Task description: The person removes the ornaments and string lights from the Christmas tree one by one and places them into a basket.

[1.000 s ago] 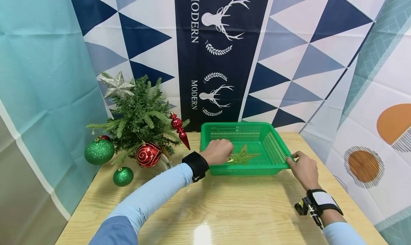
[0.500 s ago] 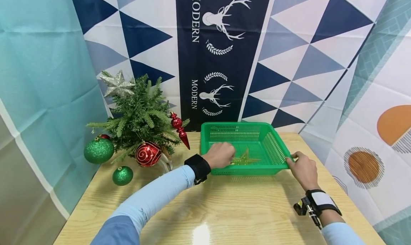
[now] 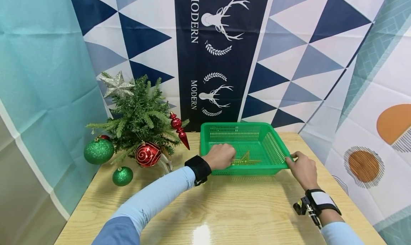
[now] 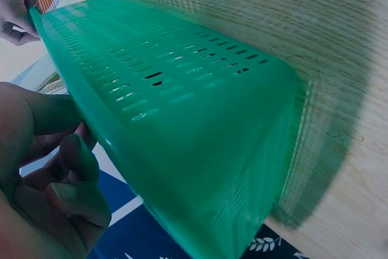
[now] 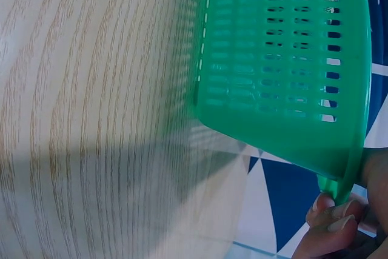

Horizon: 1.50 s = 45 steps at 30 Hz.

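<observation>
A green plastic basket (image 3: 278, 171) stands on the wooden table, its side slots plain in both wrist views. Over its near left rim, my left hand (image 3: 220, 156) pinches a gold star ornament (image 3: 245, 159); the star is tilted, and its left part is hidden by the hand. From the left wrist, the curled fingers (image 4: 79, 204) show beside the rim, and the basket wall covers most of the star. My right hand (image 3: 304, 169) grips the basket's near right corner, thumb and fingers around the rim, as the right wrist view also shows (image 5: 339, 222).
Left of the basket stands a small artificial tree (image 3: 141, 113) with a silver star (image 3: 117, 86), a red swirled ball (image 3: 148, 154), green balls (image 3: 98, 151) and a red drop ornament (image 3: 179, 131). Patterned cloth (image 3: 221, 59) hangs close behind the table (image 3: 224, 209).
The gold star has tipped from nearly facing the camera to lying flatter inside the basket. My left hand has shifted slightly right and down; the right hand keeps its grip on the corner.
</observation>
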Available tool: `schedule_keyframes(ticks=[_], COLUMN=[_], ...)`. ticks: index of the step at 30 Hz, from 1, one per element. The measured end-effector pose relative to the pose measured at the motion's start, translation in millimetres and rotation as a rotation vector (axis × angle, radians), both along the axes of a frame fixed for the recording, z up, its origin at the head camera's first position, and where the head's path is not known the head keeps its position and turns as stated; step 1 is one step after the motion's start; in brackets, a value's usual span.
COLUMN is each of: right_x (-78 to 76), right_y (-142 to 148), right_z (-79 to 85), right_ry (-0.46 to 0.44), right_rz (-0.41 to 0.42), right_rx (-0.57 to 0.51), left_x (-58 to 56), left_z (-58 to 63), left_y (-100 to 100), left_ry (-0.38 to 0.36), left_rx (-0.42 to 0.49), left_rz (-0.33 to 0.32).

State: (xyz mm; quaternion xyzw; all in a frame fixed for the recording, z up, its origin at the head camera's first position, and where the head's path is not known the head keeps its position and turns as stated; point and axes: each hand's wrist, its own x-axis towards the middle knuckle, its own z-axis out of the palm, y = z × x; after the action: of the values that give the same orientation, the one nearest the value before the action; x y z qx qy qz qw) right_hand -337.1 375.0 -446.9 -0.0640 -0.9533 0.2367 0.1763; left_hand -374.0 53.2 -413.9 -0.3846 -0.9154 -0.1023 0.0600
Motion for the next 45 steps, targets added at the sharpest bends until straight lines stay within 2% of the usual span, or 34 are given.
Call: schedule_keyframes(ticks=[13,18,22,26,28,31,33,36,38,41,43,45], right_x=[-1.4,1.3,6.2,9.9,9.7,6.5,3.2,-1.6,-3.7,-5.4,-5.9,-6.2], right_y=[-8,-3,8,18,20,18,15,11,9,6,4,3], right_z=[-8.2,-9.9,-9.6,-8.5,-7.8,-6.4,-4.5,-1.6,0.4,1.1,0.4,-1.9], right_ry=[-0.003,-0.013,-0.009,0.004,0.009,0.019,0.034,0.058,0.065,0.059,0.055,0.055], right_rz=[0.028,0.026,0.012,-0.008,-0.007,0.012,0.028,0.047,0.055,0.061,0.064,0.065], right_rx=[-0.018,-0.017,-0.014,-0.004,0.002,0.011,0.014,0.027,0.029,0.033,0.031,0.031], left_x=[1.2,7.5,17.4,38.4,51.8,71.8,84.1,98.3,105.7,113.1,114.8,114.7], left_z=[-11.4,-5.6,14.9,54.3,74.7,95.5,102.9,106.4,105.0,97.9,91.7,86.7], left_y=[-9,-11,-15,-28,-45,-85,-120,-173,-205,-243,-260,-271], left_ry=[-0.056,-0.096,-0.043,0.013,0.007,-0.037,-0.043,0.028,0.096,0.18,0.217,0.238], left_rx=[0.005,0.034,0.097,0.16,0.227,0.407,0.524,0.612,0.618,0.583,0.559,0.536], left_rz=[0.01,-0.033,-0.088,-0.095,-0.085,-0.068,-0.032,0.092,0.212,0.396,0.491,0.558])
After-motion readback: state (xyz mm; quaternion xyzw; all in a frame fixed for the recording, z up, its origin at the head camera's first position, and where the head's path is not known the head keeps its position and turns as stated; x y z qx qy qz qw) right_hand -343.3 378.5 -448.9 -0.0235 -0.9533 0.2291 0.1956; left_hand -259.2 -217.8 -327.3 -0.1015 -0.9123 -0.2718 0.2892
